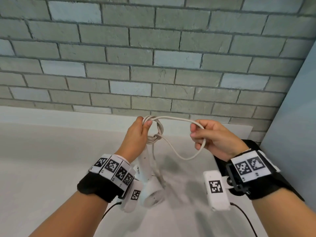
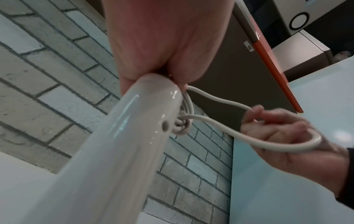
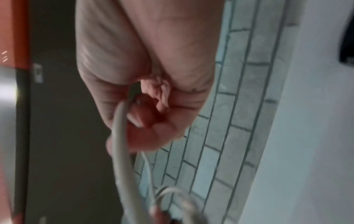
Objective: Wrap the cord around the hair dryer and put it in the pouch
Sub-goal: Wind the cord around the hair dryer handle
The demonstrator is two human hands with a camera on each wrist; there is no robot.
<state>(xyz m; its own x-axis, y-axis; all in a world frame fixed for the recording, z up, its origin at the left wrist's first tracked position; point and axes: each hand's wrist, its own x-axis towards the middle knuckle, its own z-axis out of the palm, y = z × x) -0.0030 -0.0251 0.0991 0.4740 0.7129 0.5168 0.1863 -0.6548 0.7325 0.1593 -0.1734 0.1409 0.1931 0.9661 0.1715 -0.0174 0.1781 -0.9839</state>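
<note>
A white hair dryer (image 1: 145, 168) hangs head-down over the table, its grille (image 1: 154, 196) facing me. My left hand (image 1: 144, 123) grips the end of its handle (image 2: 114, 136) together with a small coil of the pale cord (image 1: 159, 130). One cord strand (image 1: 174, 118) runs from the coil to my right hand (image 1: 198, 134), which holds a loose loop that sags below it (image 1: 184, 157). The right wrist view is blurred but shows the fingers (image 3: 145, 115) curled round the cord (image 3: 120, 136). A black pouch-like item (image 1: 253, 145) lies under my right wrist, mostly hidden.
A grey brick wall (image 1: 153, 57) rises just behind the white tabletop (image 1: 42, 159). A pale blue panel (image 1: 294, 125) closes off the right side. Thin black cables (image 1: 244, 214) trail from the wrist cameras toward me.
</note>
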